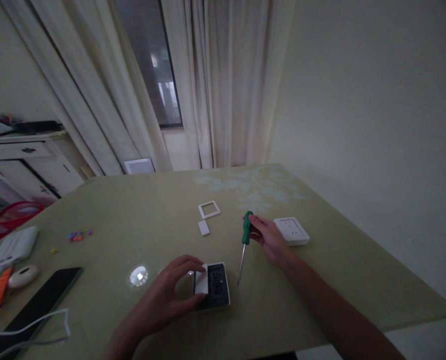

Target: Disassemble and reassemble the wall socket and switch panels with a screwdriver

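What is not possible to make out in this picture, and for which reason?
All in the head view:
- Left side of the open box: covered by the left hand and the white panel.
- Tip shape of the screwdriver: too small and blurred.
- Small colourful pieces: too small, blurred.
- Near end of the dark flat device: cut off by the lower left corner.

Left hand point(166, 285) pinches white panel point(201, 281) at box point(218, 289); right hand point(271, 239) grips green screwdriver point(247, 231). Frame point(217, 208), box's twelve o'clock.
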A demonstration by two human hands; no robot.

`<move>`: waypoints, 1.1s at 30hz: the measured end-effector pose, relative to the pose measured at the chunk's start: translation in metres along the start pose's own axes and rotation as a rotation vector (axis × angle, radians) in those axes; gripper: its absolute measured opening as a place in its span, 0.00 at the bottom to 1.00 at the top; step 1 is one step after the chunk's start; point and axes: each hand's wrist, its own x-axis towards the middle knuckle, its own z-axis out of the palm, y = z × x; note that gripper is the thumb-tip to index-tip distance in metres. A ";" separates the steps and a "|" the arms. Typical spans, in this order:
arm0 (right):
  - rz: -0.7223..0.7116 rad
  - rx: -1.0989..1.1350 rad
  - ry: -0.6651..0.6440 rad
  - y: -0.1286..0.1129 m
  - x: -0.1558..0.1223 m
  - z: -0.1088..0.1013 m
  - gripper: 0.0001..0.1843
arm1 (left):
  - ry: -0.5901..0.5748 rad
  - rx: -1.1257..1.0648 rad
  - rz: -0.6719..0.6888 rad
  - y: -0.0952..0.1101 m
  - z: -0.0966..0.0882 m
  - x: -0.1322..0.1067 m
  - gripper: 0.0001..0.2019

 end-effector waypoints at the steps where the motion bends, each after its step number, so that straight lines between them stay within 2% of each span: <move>1: 0.000 -0.001 -0.001 0.000 0.000 0.000 0.29 | 0.011 0.001 -0.010 -0.003 0.005 -0.003 0.17; 5: -0.005 -0.003 0.002 0.000 0.001 -0.001 0.29 | 0.046 0.008 -0.023 -0.012 0.014 -0.008 0.16; 22: 0.005 -0.003 -0.004 -0.001 -0.003 0.001 0.30 | 0.039 0.136 0.034 -0.018 0.017 -0.012 0.15; 28: -0.005 -0.009 -0.005 0.001 -0.002 -0.001 0.29 | 0.095 0.298 0.132 -0.019 0.028 -0.020 0.17; 33: -0.007 -0.012 -0.017 0.002 0.000 -0.003 0.29 | 0.159 0.492 0.311 -0.019 0.032 -0.026 0.20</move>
